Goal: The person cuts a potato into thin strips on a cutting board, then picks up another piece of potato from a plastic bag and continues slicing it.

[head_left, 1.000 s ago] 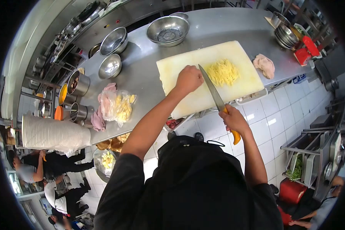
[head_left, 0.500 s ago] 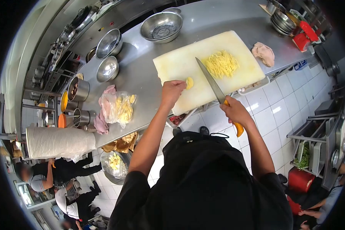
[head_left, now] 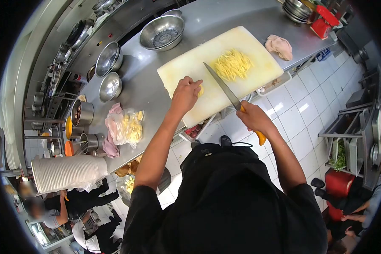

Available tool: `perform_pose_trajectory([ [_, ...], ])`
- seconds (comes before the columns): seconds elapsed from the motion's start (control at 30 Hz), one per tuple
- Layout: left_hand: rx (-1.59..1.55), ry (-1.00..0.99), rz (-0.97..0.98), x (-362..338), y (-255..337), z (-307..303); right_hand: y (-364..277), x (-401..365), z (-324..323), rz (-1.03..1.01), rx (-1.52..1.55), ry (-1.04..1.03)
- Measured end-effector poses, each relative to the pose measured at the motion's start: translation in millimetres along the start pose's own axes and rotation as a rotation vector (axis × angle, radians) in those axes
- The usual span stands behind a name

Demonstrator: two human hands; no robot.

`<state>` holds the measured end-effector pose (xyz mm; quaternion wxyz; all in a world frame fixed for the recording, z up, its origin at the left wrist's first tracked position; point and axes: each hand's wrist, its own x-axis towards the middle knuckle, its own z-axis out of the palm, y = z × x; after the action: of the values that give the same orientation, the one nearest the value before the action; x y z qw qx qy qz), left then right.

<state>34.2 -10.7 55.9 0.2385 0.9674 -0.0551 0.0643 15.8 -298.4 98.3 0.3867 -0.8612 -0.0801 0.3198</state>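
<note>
My right hand (head_left: 253,117) is wrapped round the yellow handle of a long knife (head_left: 224,88), whose blade lies across the white cutting board (head_left: 190,65). My left hand (head_left: 186,94) is over the left part of the board, with some fingers extended. Partly hidden beside its fingers is a small pale yellow slice (head_left: 201,90) on the board. Right of the knife tip sits a heap of thin yellow strips (head_left: 233,64).
Metal bowls (head_left: 162,33) stand behind the board, and pink cloth (head_left: 279,46) lies to its right. A plastic bag of yellow pieces (head_left: 131,127) rests at left, near stacked white containers (head_left: 70,171). Other people (head_left: 78,203) are at lower left and lower right.
The view has shifted, so the board appears further left and higher. My left hand has changed pose, its fingers now more spread over the slice. The knife remains in my right hand.
</note>
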Motion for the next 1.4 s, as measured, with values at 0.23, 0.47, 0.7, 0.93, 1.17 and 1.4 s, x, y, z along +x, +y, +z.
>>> perform_pose_trajectory([
  [0.23, 0.022, -0.05, 0.089, 2.2, -18.2, 4.0, 1.1, -4.6, 2.3, -0.018, -0.038, 0.04],
  [0.47, 0.039, -0.018, 0.15, 2.2, -7.1, -7.3, 4.2, -1.5, 6.0, -0.08, -0.181, 0.109],
  [0.7, 0.12, 0.1, 0.295, -15.7, -4.9, 9.9, -3.0, -2.7, 8.9, -0.089, -0.249, 0.129],
  [0.93, 0.129, 0.155, 0.204, -15.5, 1.0, 11.0, -8.1, -6.3, 10.6, -0.132, -0.25, 0.133],
  [1.17, -0.008, 0.126, -0.017, -6.2, -4.6, 22.8, -4.7, -5.9, 9.1, -0.124, -0.304, 0.12],
  [1.4, -0.067, 0.185, 0.019, -9.0, -7.2, 29.2, -1.8, -8.2, 13.2, -0.128, -0.301, 0.136],
])
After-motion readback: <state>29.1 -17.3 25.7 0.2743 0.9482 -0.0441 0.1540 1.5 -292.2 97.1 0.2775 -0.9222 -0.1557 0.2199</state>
